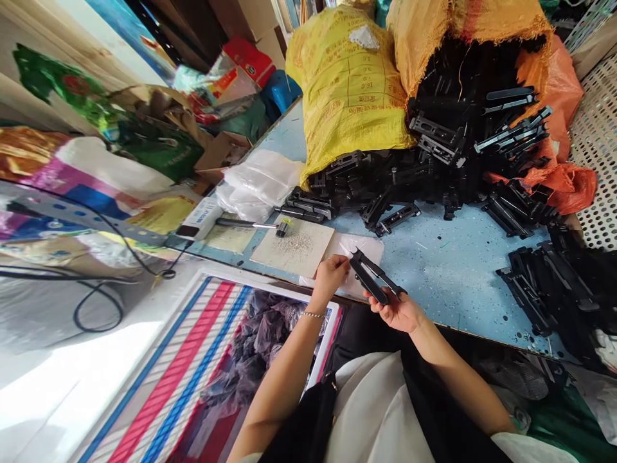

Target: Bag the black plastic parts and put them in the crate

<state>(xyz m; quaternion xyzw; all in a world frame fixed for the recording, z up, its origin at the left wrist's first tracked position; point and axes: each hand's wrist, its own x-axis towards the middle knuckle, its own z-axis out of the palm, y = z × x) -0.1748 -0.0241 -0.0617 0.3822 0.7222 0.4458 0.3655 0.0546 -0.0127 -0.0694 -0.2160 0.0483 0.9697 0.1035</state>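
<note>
My right hand holds a black hinged piece by its lower end, over the front edge of the blue table. The piece looks like two long narrow arms spread in a slim V. Close to its upper end, my left hand has its fingers pinched together; whatever they hold is hidden or too small to make out. Under the hands lies a white plastic sheet. Left of it, a small hammer rests with its head on a speckled board.
Black parts spill from a yellow sack and an orange sack on the blue table. More black parts lie at the right. Below left, a striped bag contains dark plastic bags. A cable hangs left.
</note>
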